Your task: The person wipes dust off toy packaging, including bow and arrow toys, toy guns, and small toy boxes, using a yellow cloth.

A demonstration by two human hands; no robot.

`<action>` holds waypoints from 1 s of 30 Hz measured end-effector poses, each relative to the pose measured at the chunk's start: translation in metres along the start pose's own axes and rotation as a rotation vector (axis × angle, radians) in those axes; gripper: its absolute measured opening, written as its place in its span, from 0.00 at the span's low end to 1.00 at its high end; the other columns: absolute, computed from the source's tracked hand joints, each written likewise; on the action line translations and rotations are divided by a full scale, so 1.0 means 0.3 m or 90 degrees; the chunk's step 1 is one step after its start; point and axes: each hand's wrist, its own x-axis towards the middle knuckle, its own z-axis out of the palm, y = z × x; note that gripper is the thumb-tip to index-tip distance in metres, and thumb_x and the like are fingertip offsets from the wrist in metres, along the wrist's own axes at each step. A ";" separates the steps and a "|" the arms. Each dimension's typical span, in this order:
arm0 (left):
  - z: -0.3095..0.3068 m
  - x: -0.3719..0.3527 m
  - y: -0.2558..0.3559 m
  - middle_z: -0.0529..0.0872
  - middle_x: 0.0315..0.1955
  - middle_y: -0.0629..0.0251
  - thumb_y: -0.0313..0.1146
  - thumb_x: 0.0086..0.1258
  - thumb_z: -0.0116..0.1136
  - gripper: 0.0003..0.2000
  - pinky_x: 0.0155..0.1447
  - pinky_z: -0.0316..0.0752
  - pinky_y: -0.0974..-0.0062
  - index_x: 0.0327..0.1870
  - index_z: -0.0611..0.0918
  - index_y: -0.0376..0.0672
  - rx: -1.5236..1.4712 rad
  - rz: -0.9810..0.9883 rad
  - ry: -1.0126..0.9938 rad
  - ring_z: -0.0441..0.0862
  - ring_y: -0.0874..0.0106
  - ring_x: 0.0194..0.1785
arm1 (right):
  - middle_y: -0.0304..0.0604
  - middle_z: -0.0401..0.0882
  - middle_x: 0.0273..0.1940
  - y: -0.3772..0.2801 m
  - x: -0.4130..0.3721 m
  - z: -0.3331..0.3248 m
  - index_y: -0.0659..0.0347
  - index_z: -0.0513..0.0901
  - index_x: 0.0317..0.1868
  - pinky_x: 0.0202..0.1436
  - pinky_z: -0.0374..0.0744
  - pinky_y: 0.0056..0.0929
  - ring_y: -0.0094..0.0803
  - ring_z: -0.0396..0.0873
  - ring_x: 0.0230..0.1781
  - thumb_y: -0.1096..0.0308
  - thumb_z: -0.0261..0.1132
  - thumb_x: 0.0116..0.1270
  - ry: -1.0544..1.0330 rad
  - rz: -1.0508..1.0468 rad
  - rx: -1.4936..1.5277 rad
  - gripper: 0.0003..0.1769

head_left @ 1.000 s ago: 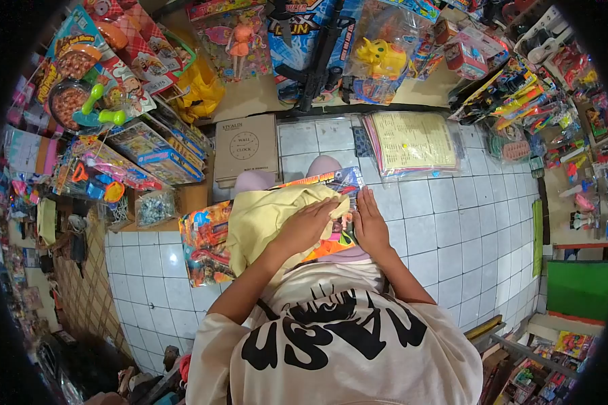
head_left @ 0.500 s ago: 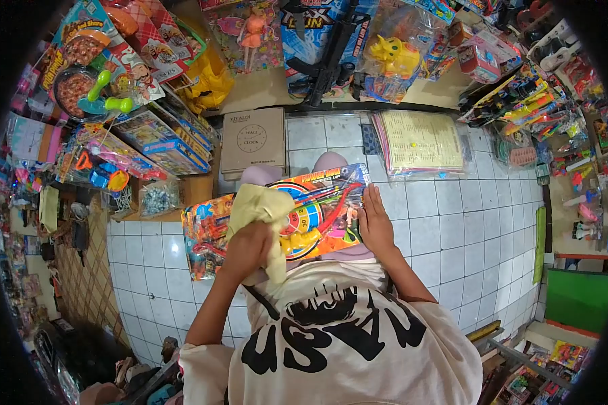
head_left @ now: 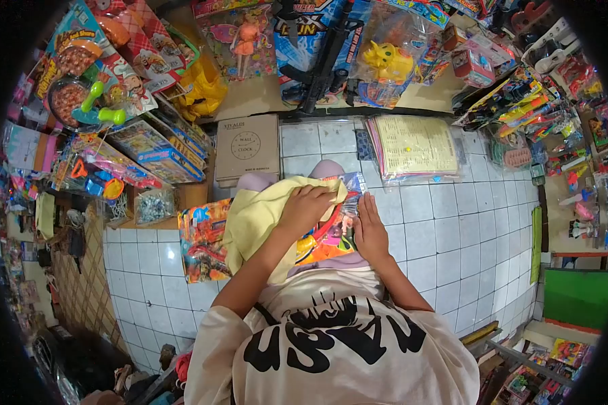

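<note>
A pale yellow cloth (head_left: 253, 216) lies bunched over a flat toy bow-and-arrow pack (head_left: 206, 233) that rests across my lap. My left hand (head_left: 307, 209) presses the cloth onto the pack near its upper middle, fingers bent over the fabric. The cloth hides much of the printed target. At the pack's right edge, my right hand (head_left: 371, 229) lies with straight fingers along the side, steadying it. A red bow and small bright pieces show under the plastic between my hands.
Ahead on the tiled floor (head_left: 439, 236) stand a wall clock box (head_left: 248, 148) and a plastic-wrapped stack of printed sheets (head_left: 415, 148). Boxed toys (head_left: 159, 152) crowd the left. A toy gun (head_left: 324, 57) and a doll pack (head_left: 243, 40) line the far ledge.
My left hand has swept up and to the right with the cloth, which now spreads over more of the target. My right hand stays by the pack's right edge.
</note>
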 end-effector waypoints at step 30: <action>-0.576 -0.623 -0.108 0.72 0.58 0.59 0.43 0.73 0.46 0.22 0.62 0.68 0.62 0.63 0.66 0.44 -0.779 -0.510 0.890 0.72 0.62 0.59 | 0.58 0.53 0.69 -0.009 0.006 -0.009 0.70 0.60 0.66 0.70 0.60 0.37 0.49 0.52 0.71 0.68 0.48 0.68 -0.019 -0.022 0.015 0.27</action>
